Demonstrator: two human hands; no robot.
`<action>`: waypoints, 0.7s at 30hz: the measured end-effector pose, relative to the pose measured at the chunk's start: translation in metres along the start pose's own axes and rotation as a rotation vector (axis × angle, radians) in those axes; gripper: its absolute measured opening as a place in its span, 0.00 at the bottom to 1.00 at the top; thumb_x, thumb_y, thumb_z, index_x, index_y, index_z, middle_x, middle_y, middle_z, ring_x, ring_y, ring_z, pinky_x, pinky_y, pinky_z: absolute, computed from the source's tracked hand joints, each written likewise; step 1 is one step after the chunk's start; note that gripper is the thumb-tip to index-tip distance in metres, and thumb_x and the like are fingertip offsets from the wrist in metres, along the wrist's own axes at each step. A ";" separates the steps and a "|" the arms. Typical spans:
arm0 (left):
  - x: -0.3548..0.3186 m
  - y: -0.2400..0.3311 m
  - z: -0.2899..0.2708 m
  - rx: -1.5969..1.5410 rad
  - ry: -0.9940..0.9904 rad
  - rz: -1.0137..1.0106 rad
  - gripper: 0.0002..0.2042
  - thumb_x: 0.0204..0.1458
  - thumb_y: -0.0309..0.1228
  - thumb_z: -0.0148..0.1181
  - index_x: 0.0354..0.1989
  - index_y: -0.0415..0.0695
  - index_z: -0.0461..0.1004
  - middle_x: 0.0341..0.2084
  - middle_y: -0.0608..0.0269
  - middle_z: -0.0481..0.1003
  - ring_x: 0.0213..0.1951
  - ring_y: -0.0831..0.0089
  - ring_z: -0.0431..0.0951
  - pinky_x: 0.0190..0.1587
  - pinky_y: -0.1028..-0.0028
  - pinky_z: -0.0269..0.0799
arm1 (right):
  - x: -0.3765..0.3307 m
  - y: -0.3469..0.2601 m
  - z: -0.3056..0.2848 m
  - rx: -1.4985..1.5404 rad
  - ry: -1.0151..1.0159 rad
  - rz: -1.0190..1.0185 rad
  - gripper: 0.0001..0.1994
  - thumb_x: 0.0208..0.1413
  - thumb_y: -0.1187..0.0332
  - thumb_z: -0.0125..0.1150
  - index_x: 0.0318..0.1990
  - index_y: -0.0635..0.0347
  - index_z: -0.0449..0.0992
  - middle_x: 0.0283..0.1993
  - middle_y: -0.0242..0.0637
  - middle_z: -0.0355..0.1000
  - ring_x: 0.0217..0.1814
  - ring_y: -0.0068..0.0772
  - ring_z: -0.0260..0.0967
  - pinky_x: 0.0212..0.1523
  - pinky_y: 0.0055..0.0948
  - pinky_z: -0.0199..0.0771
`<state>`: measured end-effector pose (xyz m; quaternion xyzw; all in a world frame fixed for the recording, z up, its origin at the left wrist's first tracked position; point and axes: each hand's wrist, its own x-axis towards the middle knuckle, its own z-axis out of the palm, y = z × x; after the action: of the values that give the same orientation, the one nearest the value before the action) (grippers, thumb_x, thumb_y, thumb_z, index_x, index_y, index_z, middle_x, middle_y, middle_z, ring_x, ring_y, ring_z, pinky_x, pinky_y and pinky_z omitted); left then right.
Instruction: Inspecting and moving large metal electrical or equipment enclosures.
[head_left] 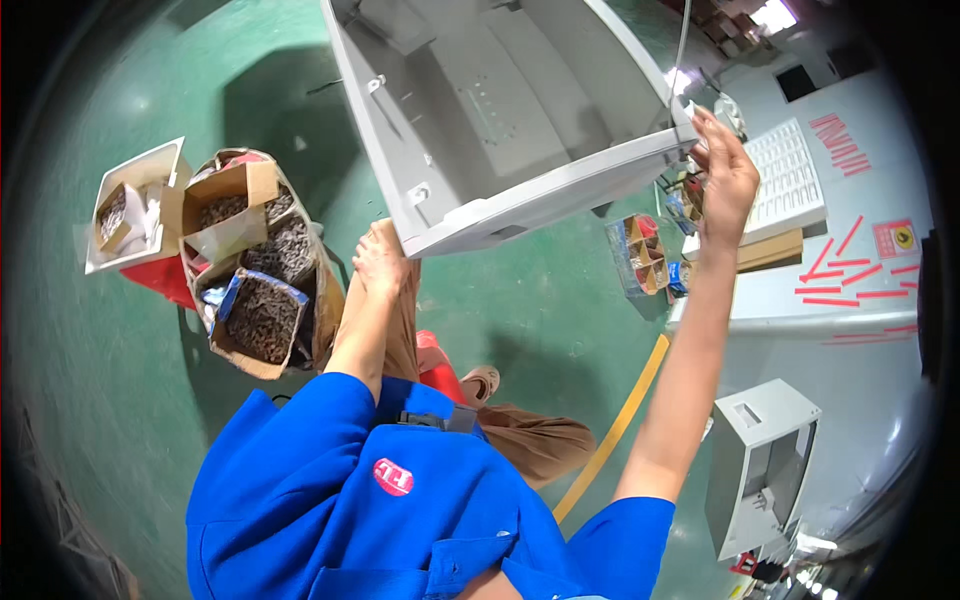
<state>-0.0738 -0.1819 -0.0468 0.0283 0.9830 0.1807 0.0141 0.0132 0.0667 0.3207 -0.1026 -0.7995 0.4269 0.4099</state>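
In front of me is a large light-grey metal cabinet box (565, 195), its open side towards me and its inner wall showing small holes and brackets. My right hand (727, 175) is at the box's right corner, fingers bent into a pinch; what lies between the fingertips is too small to make out. A thin pale strand (684, 45) runs down to that corner. My left hand (381, 260) is beside the lower left corner, over my brown-trousered leg, its fingers curled and partly hidden from view.
On the left, a bag-lined carton (265, 315) holds many small dark parts, beside a white bin (135, 215). To the right are a divided parts box (640, 255), a white slotted panel (785, 175), red strips on a pale surface and a smaller grey cabinet (765, 465). A yellow line (615, 425) crosses the green floor.
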 end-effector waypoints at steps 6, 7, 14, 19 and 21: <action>-0.001 -0.004 -0.009 -0.054 0.083 -0.024 0.41 0.30 0.50 0.64 0.51 0.40 0.53 0.38 0.50 0.64 0.41 0.58 0.67 0.42 0.62 0.62 | -0.036 0.063 -0.071 -0.200 0.044 0.246 0.20 0.56 0.62 0.44 0.52 0.64 0.62 0.49 0.40 0.65 0.48 0.32 0.63 0.48 0.25 0.61; -0.001 -0.007 -0.008 -0.049 0.080 -0.032 0.41 0.30 0.50 0.64 0.51 0.40 0.53 0.38 0.50 0.64 0.41 0.58 0.67 0.42 0.62 0.62 | -0.049 0.091 -0.087 -0.235 0.068 0.285 0.20 0.56 0.61 0.44 0.52 0.64 0.63 0.49 0.40 0.65 0.49 0.32 0.63 0.49 0.26 0.60; -0.004 0.030 0.001 -0.076 0.049 0.065 0.36 0.35 0.52 0.58 0.49 0.38 0.57 0.36 0.50 0.64 0.39 0.59 0.67 0.41 0.61 0.62 | -0.307 0.259 -0.297 -0.721 0.006 0.637 0.20 0.51 0.56 0.48 0.43 0.65 0.68 0.43 0.52 0.66 0.47 0.47 0.63 0.46 0.37 0.61; -0.001 0.000 -0.006 0.002 0.050 0.038 0.36 0.36 0.52 0.56 0.49 0.36 0.57 0.34 0.48 0.65 0.38 0.58 0.67 0.40 0.60 0.62 | -0.481 0.220 -0.171 -1.220 -0.272 0.929 0.17 0.49 0.56 0.46 0.42 0.55 0.69 0.43 0.43 0.66 0.47 0.47 0.61 0.45 0.39 0.63; -0.002 -0.002 -0.012 -0.061 0.010 0.015 0.36 0.36 0.50 0.57 0.49 0.36 0.57 0.35 0.47 0.65 0.40 0.56 0.67 0.42 0.59 0.62 | -0.478 0.187 -0.150 -1.215 -0.146 1.101 0.16 0.47 0.56 0.46 0.42 0.51 0.69 0.42 0.39 0.66 0.47 0.44 0.60 0.44 0.38 0.63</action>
<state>-0.0723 -0.1876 -0.0363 0.0343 0.9769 0.2107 0.0089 0.3973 0.0262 -0.0492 -0.6560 -0.7509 0.0655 -0.0382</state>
